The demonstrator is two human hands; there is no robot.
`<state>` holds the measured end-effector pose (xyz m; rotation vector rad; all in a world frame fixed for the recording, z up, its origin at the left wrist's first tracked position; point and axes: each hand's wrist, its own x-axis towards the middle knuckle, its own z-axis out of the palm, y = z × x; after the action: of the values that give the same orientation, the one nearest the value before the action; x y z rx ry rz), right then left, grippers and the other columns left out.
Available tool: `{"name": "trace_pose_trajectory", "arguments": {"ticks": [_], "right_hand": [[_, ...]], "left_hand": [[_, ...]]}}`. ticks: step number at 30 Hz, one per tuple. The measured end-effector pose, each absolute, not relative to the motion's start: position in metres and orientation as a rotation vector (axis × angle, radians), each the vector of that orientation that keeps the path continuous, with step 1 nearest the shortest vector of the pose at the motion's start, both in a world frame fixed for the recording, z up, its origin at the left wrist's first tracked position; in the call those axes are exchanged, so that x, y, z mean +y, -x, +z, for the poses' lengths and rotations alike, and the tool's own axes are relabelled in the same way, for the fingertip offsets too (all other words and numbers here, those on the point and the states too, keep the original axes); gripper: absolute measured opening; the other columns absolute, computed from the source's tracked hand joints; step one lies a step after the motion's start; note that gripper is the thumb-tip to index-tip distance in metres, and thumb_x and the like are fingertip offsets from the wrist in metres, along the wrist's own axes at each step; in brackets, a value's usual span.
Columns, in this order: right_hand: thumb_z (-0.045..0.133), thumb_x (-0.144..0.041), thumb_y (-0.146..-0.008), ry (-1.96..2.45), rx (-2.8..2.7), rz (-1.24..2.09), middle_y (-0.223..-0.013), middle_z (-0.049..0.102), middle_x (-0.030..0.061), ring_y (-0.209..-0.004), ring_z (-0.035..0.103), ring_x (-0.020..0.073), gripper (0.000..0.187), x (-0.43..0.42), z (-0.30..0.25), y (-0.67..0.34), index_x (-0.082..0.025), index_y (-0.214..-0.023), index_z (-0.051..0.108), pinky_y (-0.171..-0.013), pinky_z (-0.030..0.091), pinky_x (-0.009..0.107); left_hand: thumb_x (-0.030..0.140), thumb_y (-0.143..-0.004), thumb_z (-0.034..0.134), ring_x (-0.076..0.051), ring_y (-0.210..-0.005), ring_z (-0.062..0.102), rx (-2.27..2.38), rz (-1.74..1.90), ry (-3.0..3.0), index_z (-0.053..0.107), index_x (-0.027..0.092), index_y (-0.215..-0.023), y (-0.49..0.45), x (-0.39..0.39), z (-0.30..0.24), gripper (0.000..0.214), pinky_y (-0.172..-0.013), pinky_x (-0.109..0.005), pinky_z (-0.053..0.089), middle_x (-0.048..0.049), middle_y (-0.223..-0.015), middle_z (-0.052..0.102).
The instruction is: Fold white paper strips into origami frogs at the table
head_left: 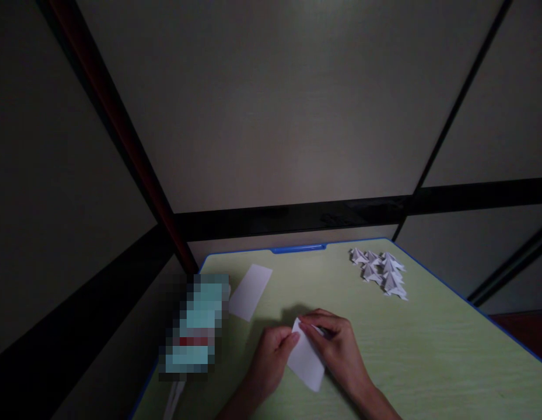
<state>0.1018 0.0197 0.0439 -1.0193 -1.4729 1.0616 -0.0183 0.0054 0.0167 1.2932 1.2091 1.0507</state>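
Note:
A small white sheet of paper [306, 363] is held just above the green table, tilted with one corner pointing toward me. My left hand [274, 354] pinches its left edge near the top, thumb on the upper face. With thumb and fingertips, my right hand [334, 338] grips the far end of the same sheet. The fingertips of both hands are close together there, and they cover part of the paper's far edge. Whether that edge is folded, I cannot tell.
A flat white paper rectangle [250, 291] lies left of centre. Several folded white paper figures [380, 271] cluster at the table's far right. A pixelated pale-green device [200, 326] with a white cable [174, 399] is at left. The blue-edged table [428, 350] meets a wardrobe panel [288, 116].

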Motion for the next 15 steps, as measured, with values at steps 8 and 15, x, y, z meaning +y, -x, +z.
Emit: {"name": "trace_pose_trajectory", "arguments": {"ticks": [8, 15], "right_hand": [[0.064, -0.008, -0.049, 1.009, -1.133, 1.361, -0.053, 0.054, -0.0048, -0.045, 0.048, 0.01, 0.033, 0.0203, 0.0403, -0.097, -0.018, -0.08, 0.058, -0.04, 0.038, 0.019], [0.064, -0.006, -0.048, 0.876, -0.993, 1.557, -0.052, 0.056, -0.0058, -0.045, 0.048, 0.0091, 0.039, 0.0225, 0.0357, -0.0976, -0.018, -0.081, 0.048, -0.043, 0.038, 0.019]], "left_hand": [[0.046, -0.061, 0.049, -0.008, -0.044, 0.031, 1.292, 1.208, -1.197, 0.043, 0.014, -0.046, 0.0194, 0.0038, 0.0214, 0.036, -0.04, -0.019, 0.024, 0.0045, -0.044, 0.034], [0.047, -0.061, 0.049, -0.008, -0.045, 0.03, 1.381, 1.337, -1.166, 0.037, 0.016, -0.044, 0.0245, 0.0055, 0.0218, 0.038, -0.041, -0.019, 0.025, 0.0054, -0.044, 0.03]]}}
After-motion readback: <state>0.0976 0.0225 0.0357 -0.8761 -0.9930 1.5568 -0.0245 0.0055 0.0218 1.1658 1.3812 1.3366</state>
